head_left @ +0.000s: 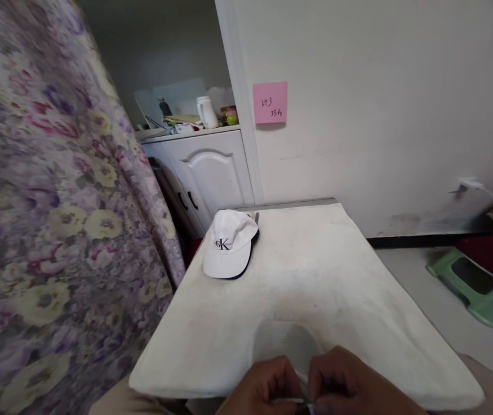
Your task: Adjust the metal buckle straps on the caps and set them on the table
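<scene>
Pale rounded piece (284, 343) lies just far of my left hand (267, 381); right hand (350, 380) less squarely behind. Both curled near thin strip (287, 400); tips hidden, can't tell hold.

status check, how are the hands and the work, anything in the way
Left hand and right hand close together, pinching at pale item. Likely a cap, partly hidden. White lettered cap farther off, not blocking.

A curtain (56, 230) hangs left of a cabinet (215, 176). A note (270, 102) sticks to the wall (358, 115). A stool (488, 312) stands on the floor (414, 276).
</scene>
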Action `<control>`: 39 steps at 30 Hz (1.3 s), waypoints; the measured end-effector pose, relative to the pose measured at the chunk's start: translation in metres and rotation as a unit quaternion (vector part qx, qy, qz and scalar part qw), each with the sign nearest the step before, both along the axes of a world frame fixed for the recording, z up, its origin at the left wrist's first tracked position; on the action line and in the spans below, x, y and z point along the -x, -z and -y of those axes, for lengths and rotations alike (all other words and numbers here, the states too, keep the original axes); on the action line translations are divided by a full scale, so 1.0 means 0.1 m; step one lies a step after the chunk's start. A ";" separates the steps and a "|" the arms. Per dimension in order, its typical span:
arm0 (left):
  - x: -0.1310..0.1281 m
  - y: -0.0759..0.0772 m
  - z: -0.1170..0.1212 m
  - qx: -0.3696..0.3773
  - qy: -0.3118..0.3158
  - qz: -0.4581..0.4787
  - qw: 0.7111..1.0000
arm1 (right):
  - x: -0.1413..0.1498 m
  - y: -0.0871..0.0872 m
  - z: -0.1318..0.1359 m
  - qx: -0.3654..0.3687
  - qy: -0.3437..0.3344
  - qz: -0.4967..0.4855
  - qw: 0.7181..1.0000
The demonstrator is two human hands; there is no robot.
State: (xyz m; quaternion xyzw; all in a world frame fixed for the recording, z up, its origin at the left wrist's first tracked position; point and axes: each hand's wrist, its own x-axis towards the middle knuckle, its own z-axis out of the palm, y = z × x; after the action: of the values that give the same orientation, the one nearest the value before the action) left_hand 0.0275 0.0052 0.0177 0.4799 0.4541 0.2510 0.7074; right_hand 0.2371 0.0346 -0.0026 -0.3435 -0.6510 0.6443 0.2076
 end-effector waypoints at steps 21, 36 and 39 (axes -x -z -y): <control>-0.04 0.02 -0.01 -0.022 -0.003 -0.054 0.998 | -0.02 0.17 0.00 -0.016 0.019 0.015 1.000; 0.03 0.14 -0.03 -0.011 -0.005 -0.042 0.999 | -0.01 0.18 0.01 -0.001 0.008 0.023 1.000; 0.05 0.10 -0.01 -0.011 -0.009 -0.024 1.000 | 0.00 0.13 0.00 0.000 0.012 0.019 1.000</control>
State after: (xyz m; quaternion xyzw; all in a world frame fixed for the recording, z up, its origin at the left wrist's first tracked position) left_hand 0.0228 0.0066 0.0079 0.4894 0.4727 0.2501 0.6888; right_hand 0.2370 0.0350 -0.0160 -0.3634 -0.6502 0.6355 0.2031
